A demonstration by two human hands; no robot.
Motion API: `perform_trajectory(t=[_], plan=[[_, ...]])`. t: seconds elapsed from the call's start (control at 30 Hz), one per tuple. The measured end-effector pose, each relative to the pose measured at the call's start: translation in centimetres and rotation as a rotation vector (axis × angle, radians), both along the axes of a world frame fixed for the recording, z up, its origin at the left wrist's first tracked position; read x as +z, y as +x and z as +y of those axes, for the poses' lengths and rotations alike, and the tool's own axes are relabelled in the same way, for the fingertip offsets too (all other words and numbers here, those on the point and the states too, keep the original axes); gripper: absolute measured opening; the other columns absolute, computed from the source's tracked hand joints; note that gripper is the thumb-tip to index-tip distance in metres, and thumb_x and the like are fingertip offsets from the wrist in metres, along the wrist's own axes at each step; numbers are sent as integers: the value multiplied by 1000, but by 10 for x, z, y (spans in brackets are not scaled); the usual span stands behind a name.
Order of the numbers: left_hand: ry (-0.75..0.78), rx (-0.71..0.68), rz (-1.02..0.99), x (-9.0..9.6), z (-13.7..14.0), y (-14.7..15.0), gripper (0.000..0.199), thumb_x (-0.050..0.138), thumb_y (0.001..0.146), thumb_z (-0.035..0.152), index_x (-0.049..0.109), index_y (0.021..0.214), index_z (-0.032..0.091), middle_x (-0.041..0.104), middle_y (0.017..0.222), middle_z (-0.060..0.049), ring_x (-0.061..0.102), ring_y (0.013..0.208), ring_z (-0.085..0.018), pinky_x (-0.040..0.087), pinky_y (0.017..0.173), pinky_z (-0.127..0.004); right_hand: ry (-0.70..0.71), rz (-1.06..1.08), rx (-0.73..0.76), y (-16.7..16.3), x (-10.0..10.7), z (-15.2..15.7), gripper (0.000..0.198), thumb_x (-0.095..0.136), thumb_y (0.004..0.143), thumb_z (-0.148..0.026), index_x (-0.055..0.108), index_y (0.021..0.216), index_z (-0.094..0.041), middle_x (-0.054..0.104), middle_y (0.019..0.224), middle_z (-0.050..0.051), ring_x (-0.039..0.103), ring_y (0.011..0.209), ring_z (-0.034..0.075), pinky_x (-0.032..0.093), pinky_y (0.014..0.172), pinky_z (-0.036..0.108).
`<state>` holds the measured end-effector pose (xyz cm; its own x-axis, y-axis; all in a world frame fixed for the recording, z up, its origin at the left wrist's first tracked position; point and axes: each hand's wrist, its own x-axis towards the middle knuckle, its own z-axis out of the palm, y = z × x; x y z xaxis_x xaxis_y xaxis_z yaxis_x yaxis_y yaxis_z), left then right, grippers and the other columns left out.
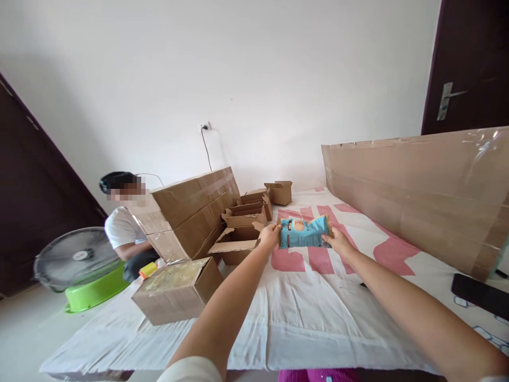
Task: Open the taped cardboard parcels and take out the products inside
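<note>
A light-blue snack packet (304, 232) with yellowish ends is stretched level between my two hands, above the white and pink cloth. My left hand (270, 236) is closed on its left end, and my right hand (336, 240) pinches the right end. Just left of my left hand stand several open cardboard boxes (243, 245) in a row, their flaps up. What lies inside them cannot be made out.
A closed cardboard box (175, 302) sits at the front left, with a large carton (191, 207) behind it. A tall cardboard panel (413, 185) lines the right side. A dark flat object (481, 294) lies at the right edge. A person (127, 233) crouches left, beside a fan (81, 257).
</note>
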<state>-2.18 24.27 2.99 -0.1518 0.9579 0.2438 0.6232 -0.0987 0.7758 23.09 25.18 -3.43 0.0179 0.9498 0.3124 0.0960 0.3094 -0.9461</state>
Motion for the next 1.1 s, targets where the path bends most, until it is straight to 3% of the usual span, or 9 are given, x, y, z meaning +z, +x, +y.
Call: perform_trajectory(t=[0.1,0.2,0.37,0.57,0.7,0.8,0.87,0.97,1.1], plan=[[-7,27,-19,19,21,8,36,58,92,36,56,122,16,59,123,-9,61,104,-22,54,87,-43,-33,25,-76,1,10,29,17,67,70,-28,60,84,-21,70,74,-1,67,72,17,55,68,30],[0,40,-34,14,17,14,35,57,93,36,56,122,16,59,122,-9,61,104,-22,54,87,-43,-50,25,-89,2,7,32,18,67,69,-27,60,85,-21,70,75,0,67,72,18,55,69,31],[32,88,-34,-35,-31,-2,41,70,81,23,56,119,18,67,111,-9,64,103,-23,51,90,-37,-71,-30,20,-14,-24,-10,20,66,70,-26,60,88,-20,72,81,2,69,73,20,56,67,32],[104,263,23,-80,-93,-67,40,62,80,13,51,118,19,69,108,-8,67,102,-22,52,89,-34,-76,-182,179,-81,-56,-51,19,69,69,-23,63,87,-21,74,80,2,70,77,22,55,70,33],[212,472,144,-84,-124,-88,55,50,87,16,32,139,15,47,140,-20,44,134,-28,38,108,-48,-41,-297,154,-126,-63,-60,15,61,79,-26,64,92,-22,73,93,6,68,85,22,52,79,35],[220,448,315,-90,-141,-74,57,50,89,22,33,142,16,26,154,-19,22,146,-31,26,115,-50,-17,-376,119,-142,-73,-73,15,56,80,-21,63,93,-21,70,98,8,66,87,22,50,80,36],[132,338,440,-97,-146,-59,53,52,88,24,41,140,23,34,150,-14,37,139,-29,33,111,-44,28,-422,132,-144,-79,-83,15,56,77,-16,62,90,-21,69,98,7,65,89,22,49,82,36],[-51,252,542,-108,-137,-48,64,61,83,29,40,143,30,58,123,-9,64,105,-25,48,91,-34,111,-471,184,-141,-84,-93,13,56,76,-15,62,86,-21,67,95,5,63,91,21,47,85,33],[-220,325,601,-111,-111,-68,64,65,81,33,43,140,26,66,99,-9,65,94,-26,47,83,-34,156,-516,222,-137,-83,-93,9,53,78,-16,60,81,-21,66,89,5,62,84,20,48,79,32]])
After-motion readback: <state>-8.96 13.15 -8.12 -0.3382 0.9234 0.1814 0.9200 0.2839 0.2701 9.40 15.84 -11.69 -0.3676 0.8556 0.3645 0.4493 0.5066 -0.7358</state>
